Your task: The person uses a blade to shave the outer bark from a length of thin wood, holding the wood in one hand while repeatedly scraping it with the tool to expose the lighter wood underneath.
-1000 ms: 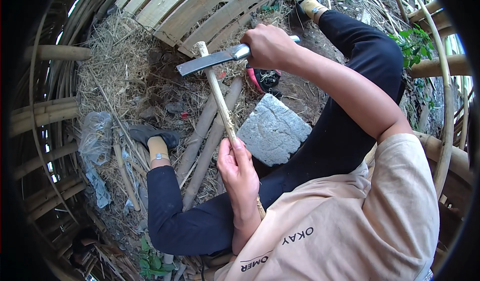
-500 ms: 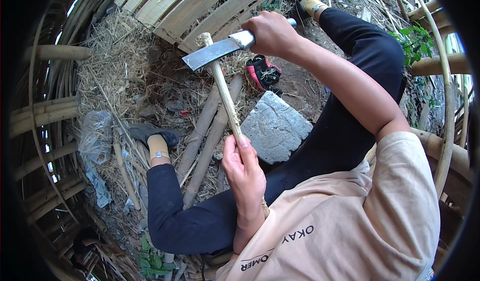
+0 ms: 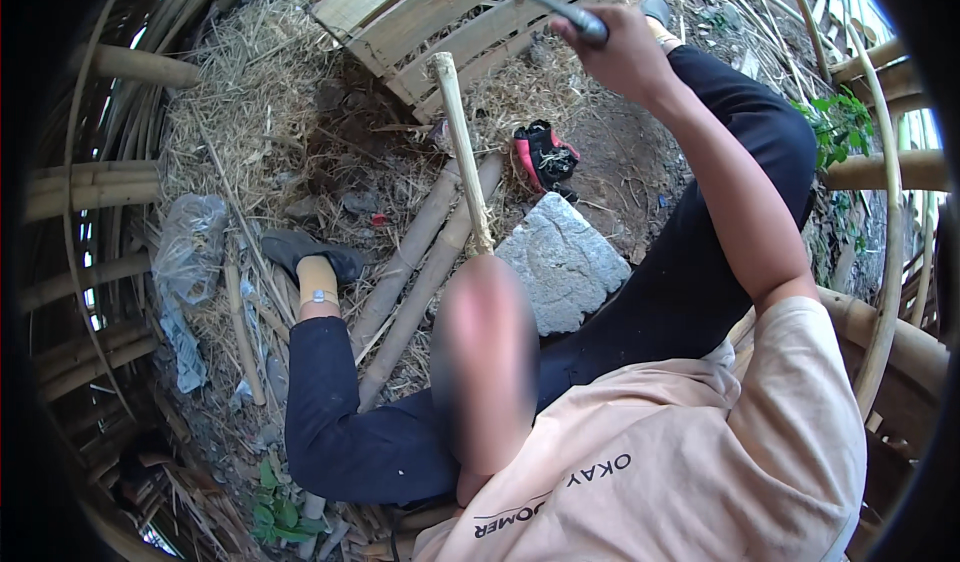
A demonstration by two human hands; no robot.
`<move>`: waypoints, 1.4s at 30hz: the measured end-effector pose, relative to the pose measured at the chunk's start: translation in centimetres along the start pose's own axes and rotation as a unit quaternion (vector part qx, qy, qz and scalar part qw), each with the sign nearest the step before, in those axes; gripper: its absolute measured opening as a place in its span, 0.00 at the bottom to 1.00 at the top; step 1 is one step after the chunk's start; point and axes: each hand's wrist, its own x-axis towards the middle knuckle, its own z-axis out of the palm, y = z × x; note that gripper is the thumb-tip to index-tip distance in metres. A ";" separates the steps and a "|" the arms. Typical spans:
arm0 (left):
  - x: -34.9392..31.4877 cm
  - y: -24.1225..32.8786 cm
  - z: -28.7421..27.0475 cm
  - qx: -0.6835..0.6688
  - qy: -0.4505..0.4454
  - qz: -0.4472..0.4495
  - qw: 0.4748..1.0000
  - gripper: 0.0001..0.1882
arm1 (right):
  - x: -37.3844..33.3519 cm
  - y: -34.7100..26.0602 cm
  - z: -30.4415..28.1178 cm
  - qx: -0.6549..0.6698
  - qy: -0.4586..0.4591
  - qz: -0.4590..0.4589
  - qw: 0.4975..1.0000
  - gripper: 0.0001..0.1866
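Ground: bare earth strewn with straw [image 3: 250, 92], bamboo poles [image 3: 420, 262] lying across mid-frame, slatted bamboo panel [image 3: 400, 2] at top.
Left hand [image 3: 485, 347]: blurred, lower centre, wrapped around a thin bamboo stick [image 3: 462, 142] standing upright.
Right hand [image 3: 625, 52]: raised at top right, fist closed on a blade handle [image 3: 545, 0].
Stone: grey block [image 3: 565, 262] just right of the stick.
Gloves: red-black pair [image 3: 545, 155] above the stone.
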 end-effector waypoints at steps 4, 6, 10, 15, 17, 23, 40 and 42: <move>0.0 0.1 -0.1 -0.014 -0.010 -0.011 1.000 0.10 | -1.7 -2.5 1.4 -0.062 -0.114 -0.040 0.991 0.14; 0.1 0.0 0.0 -0.008 -0.007 -0.008 1.000 0.10 | -1.9 -2.9 1.6 -0.094 -0.144 -0.061 0.983 0.13; 0.0 -0.4 -0.1 0.038 0.018 0.008 0.999 0.12 | -2.2 -3.8 2.3 -0.104 -0.169 -0.051 0.979 0.12; 0.0 -1.5 0.7 0.109 0.030 0.043 0.993 0.13 | -1.9 -2.6 2.7 -0.137 -0.163 -0.023 0.977 0.11; 0.3 -1.5 0.7 0.098 0.027 0.041 0.994 0.13 | -1.3 -2.0 3.1 -0.144 -0.154 -0.018 0.977 0.10; 0.6 -0.9 0.8 0.051 0.012 0.027 0.998 0.11 | 0.3 -1.3 3.3 -0.173 -0.061 -0.072 0.980 0.08; 0.3 -0.6 -0.4 -0.014 -0.004 -0.028 0.999 0.10 | 0.8 -0.2 -2.5 -0.059 0.104 -0.066 0.991 0.12; 0.2 -0.6 -0.5 -0.005 -0.013 -0.027 1.000 0.10 | -0.3 -1.9 -0.9 -0.048 -0.032 -0.026 0.998 0.15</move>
